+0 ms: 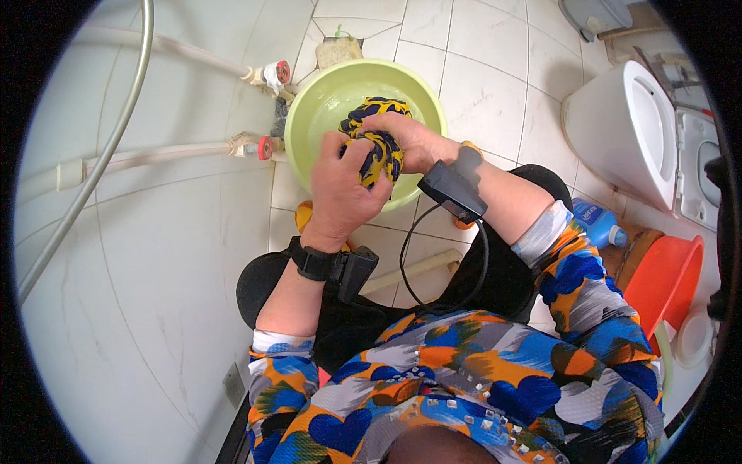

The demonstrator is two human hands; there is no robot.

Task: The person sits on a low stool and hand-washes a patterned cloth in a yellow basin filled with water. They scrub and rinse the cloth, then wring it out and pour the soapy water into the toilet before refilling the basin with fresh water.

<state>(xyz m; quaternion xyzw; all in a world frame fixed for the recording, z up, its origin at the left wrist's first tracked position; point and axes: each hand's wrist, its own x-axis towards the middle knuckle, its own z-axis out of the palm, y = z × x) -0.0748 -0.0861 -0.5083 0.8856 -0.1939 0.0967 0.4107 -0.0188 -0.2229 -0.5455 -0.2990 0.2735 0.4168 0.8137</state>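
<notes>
A bunched cloth with a yellow and dark pattern point(382, 152) is gripped between both hands above a pale green plastic basin point(432, 116). My left hand point(346, 182) has its fingers curled around the near left part of the cloth. From the right, my right hand point(408, 138) clasps the same cloth, thumb lying toward the left hand. One end of the fabric sticks out beyond the hands, toward the far side of the basin. Shallow clear water point(327, 107) shows in the basin. Black devices are strapped to both wrists, and a cable loops from the right one.
Pipes with red-handled valves point(265, 148) run along the left wall, near the basin's rim. At right stand a white toilet point(620, 127), a blue bottle point(597, 223) and a red plastic basin point(661, 284). A pale pipe point(414, 271) lies on the tiles between my legs.
</notes>
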